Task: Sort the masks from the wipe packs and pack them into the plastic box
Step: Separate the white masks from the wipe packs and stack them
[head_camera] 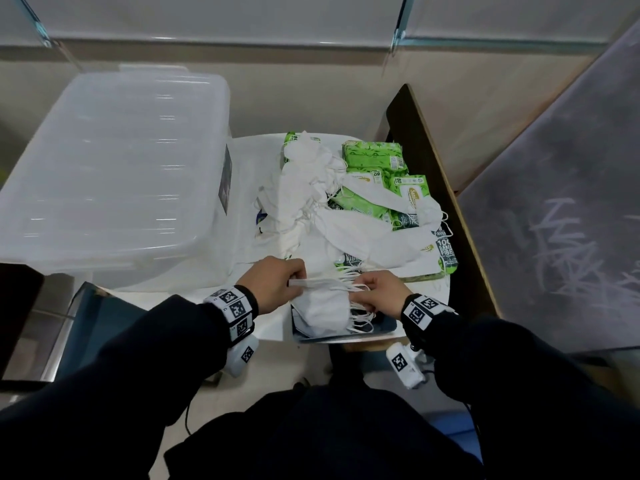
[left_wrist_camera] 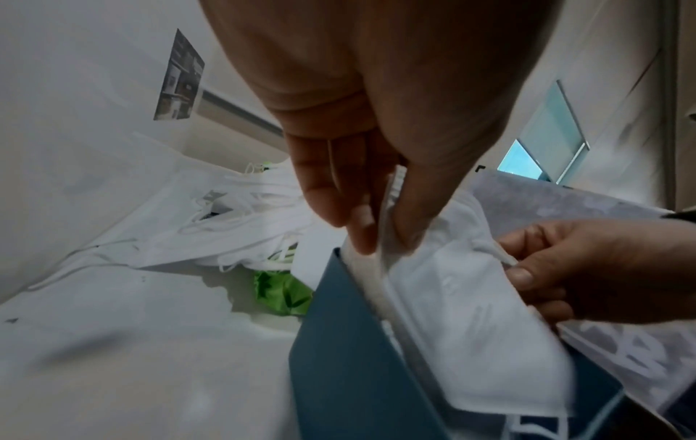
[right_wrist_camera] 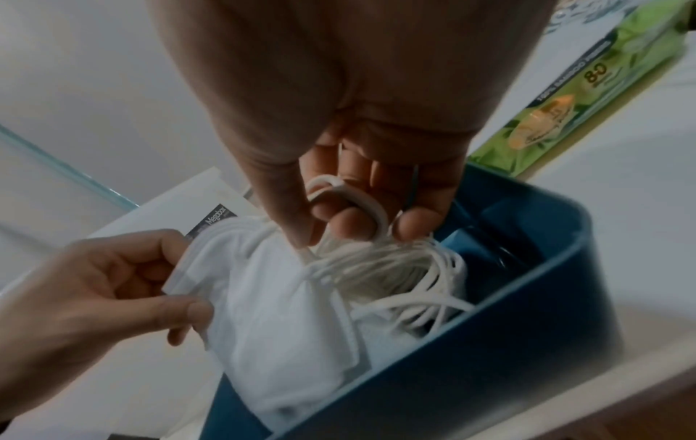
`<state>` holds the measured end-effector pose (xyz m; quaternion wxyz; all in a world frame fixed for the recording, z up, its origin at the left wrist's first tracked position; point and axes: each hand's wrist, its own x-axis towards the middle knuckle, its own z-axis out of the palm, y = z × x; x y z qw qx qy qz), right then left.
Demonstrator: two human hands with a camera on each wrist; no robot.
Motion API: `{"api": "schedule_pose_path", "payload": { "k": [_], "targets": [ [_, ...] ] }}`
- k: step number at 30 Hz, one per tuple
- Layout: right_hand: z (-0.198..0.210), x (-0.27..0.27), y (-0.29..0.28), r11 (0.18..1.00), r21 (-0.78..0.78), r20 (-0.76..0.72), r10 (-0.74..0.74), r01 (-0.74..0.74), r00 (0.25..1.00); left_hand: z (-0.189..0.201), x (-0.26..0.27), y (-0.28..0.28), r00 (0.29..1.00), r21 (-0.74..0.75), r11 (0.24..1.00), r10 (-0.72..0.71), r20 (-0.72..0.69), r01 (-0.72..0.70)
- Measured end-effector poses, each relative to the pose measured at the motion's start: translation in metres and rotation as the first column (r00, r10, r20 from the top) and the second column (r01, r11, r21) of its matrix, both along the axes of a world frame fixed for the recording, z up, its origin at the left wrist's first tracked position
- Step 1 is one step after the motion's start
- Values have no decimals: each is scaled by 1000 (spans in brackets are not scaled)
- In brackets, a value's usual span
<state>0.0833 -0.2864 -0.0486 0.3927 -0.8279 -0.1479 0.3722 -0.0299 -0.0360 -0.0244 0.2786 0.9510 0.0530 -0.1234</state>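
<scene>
left hand pinches the mask stack; right hand grips its loops; blue box mostly hidden

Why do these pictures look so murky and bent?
Head view: wide lens bows the edges, soft glare on the clear plastic storage box. Left wrist view: dim, the white folded mask smeared. Right wrist view: dim and soft, the blue plastic tub hazy.

Beige floor, glass partition, scribbled grey board at right.
</scene>
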Motion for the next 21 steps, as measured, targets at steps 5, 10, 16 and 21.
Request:
{"api": "schedule_pose_path", "payload": {
  "k": [5,10,16,21],
  "targets": [
    [8,7,-1,995,23,-36,-97,98,995,4,0,-5,999,22,999,-35,1,35],
    [0,6,-9,977,-145,41,163,-156,986,-13,-19,-28,956,174,942,-272,-107,287],
    [3,5,-3,913,-304,93,314,-273,945,-19,-9,-25,939,304,888,-326,-111,345],
    [1,6,0,898,-336,87,329,-283,940,-26,-10,-30,906,319,850,-413,-94,420]
  ]
}}
